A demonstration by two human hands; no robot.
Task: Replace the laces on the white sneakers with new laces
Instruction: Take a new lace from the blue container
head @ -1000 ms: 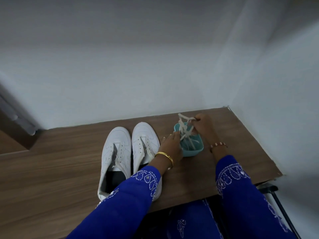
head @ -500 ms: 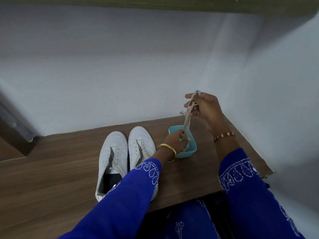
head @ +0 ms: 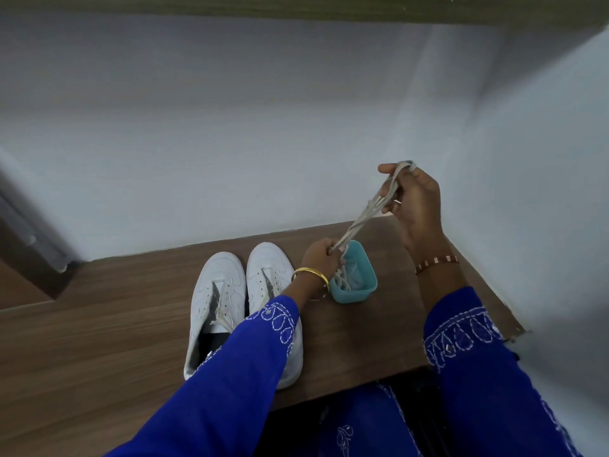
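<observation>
Two white sneakers stand side by side on the wooden table (head: 99,341), toes toward the wall: the left sneaker (head: 216,301) and the right sneaker (head: 268,275), partly behind my left sleeve. A teal bowl (head: 359,285) sits right of them. Off-white laces (head: 365,216) stretch from the bowl up to my right hand (head: 415,206), which is raised and closed on their upper end. My left hand (head: 319,258) pinches the same laces at the bowl's rim.
White walls close in behind and on the right, forming a corner. The table's right and front edges run near my right forearm. A dark frame stands at the far left. My blue-clothed lap shows below the table edge.
My right hand has risen from the bowl, drawing the laces up and taut. My left hand went from resting by the bowl to gripping the laces at its rim.
</observation>
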